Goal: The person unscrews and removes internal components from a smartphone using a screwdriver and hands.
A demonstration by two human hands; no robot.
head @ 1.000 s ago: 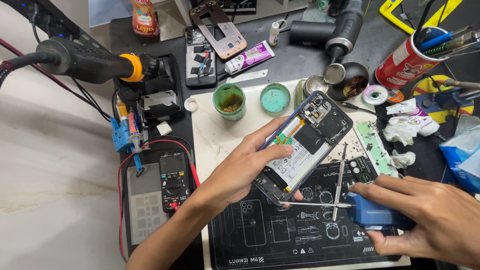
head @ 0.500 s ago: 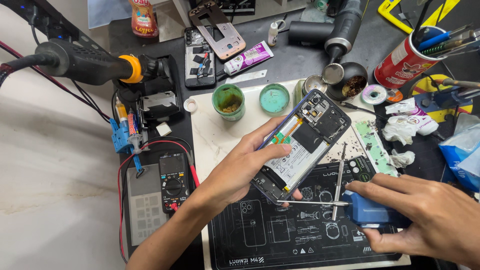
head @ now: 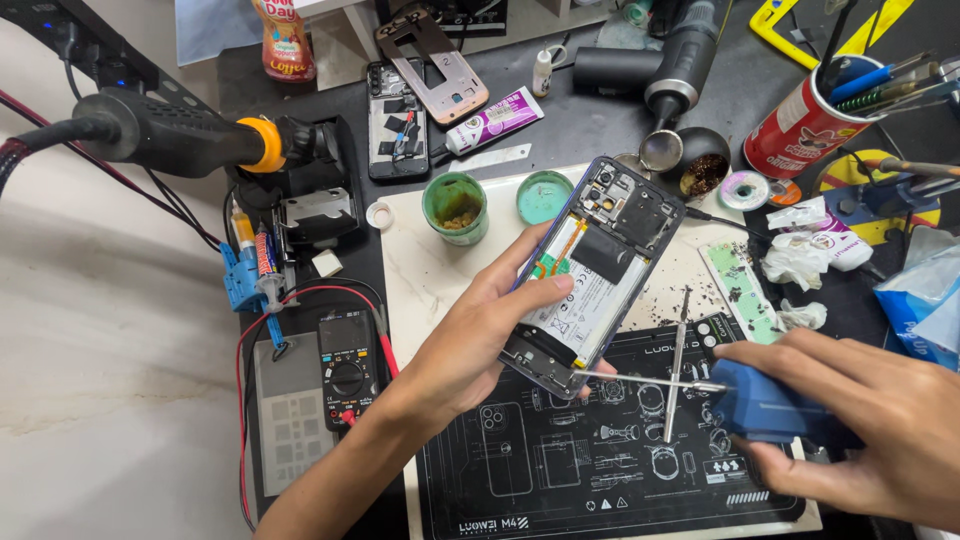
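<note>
over the black mat (head: 560,480), little has changed: left hand (head: 480,340) still clasps the opened phone (head: 595,275), right hand (head: 860,420) the blue tool (head: 765,405).

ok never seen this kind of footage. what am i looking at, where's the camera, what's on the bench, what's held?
There is no machine here: these are a person's two bare hands, filmed by one camera worn on the head and looking down at a repair bench.

The left hand holds an opened phone tilted above the bench, its back cover off so the battery and boards show. The right hand grips a blue-handled tool whose thin metal tip reaches the phone's lower edge.

Under them lies a black work mat on a pale slab. Tweezers rest on the mat. Around them are a green pot, a multimeter, a black hot-air handle with an orange ring, another opened phone and a red can of tools.
</note>
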